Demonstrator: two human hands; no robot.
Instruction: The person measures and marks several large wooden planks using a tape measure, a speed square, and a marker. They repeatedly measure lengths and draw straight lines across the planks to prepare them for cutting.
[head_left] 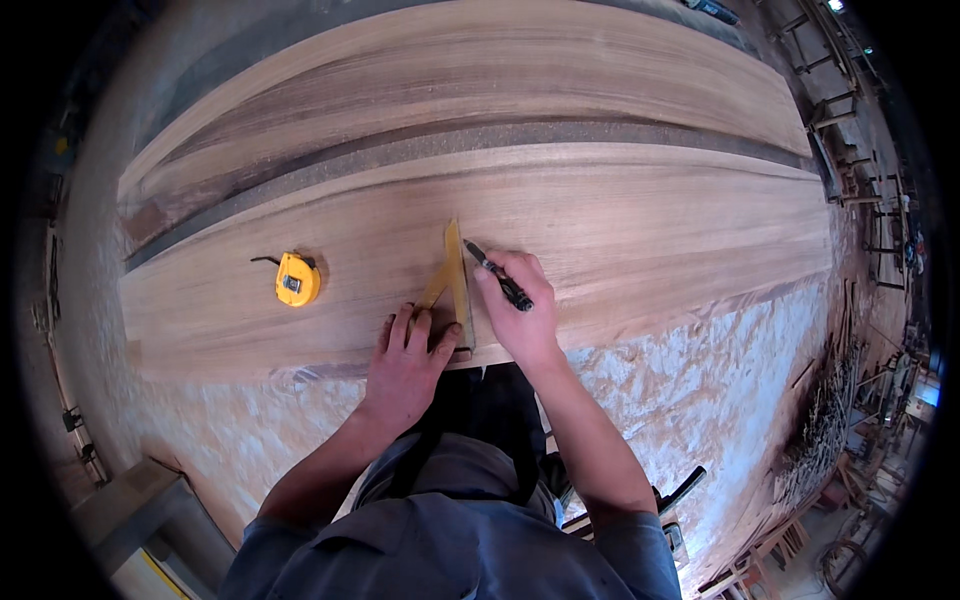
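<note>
A long pale wooden board [650, 225] lies in front of me. Across it, reaching in from its near edge, lies a yellow triangular set square [457, 275]. My left hand [403, 365] holds this square down at its near end, the fingers bent over its base and partly hiding it. My right hand [527, 310] grips a black marker pen [507, 284] with its tip pointing away from me, close to the long right edge of the square. Whether the tip touches the wood I cannot tell. A yellow tape measure [296, 280] rests on the board to the left.
Beyond a dark gap lies a second long board [480, 75]. Dust and pale shavings cover the floor [690, 390] on my side. A grey box-like piece [140, 500] stands at the lower left. Wood scraps [785, 545] and racks line the right side.
</note>
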